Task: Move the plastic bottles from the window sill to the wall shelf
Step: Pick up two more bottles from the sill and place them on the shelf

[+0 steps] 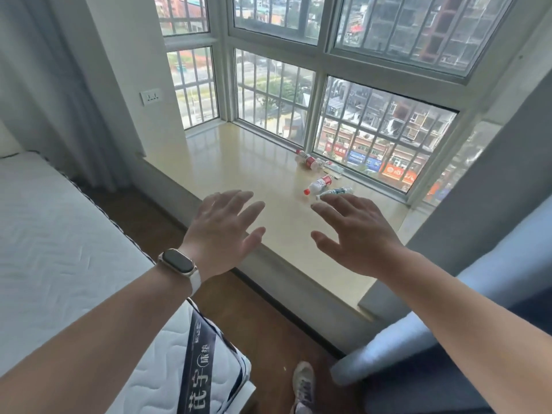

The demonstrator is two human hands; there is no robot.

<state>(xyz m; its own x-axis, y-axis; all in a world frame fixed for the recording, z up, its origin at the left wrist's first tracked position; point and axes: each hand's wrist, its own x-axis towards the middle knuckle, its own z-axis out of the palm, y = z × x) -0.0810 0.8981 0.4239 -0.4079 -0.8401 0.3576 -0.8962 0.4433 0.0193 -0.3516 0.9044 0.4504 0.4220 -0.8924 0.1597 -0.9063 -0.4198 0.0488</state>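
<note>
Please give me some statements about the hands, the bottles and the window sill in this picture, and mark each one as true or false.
1. Both hands are empty, with the fingers spread. True: the left hand and the right hand hold nothing.
2. The red-capped bottle stands upright. False: it lies on its side on the window sill.
3. A watch band is on the right wrist. False: it is on the left wrist.
4. The blue-labelled bottle lies just past the right hand's fingers. True.
5. Another red-labelled bottle lies nearer the window. True.
</note>
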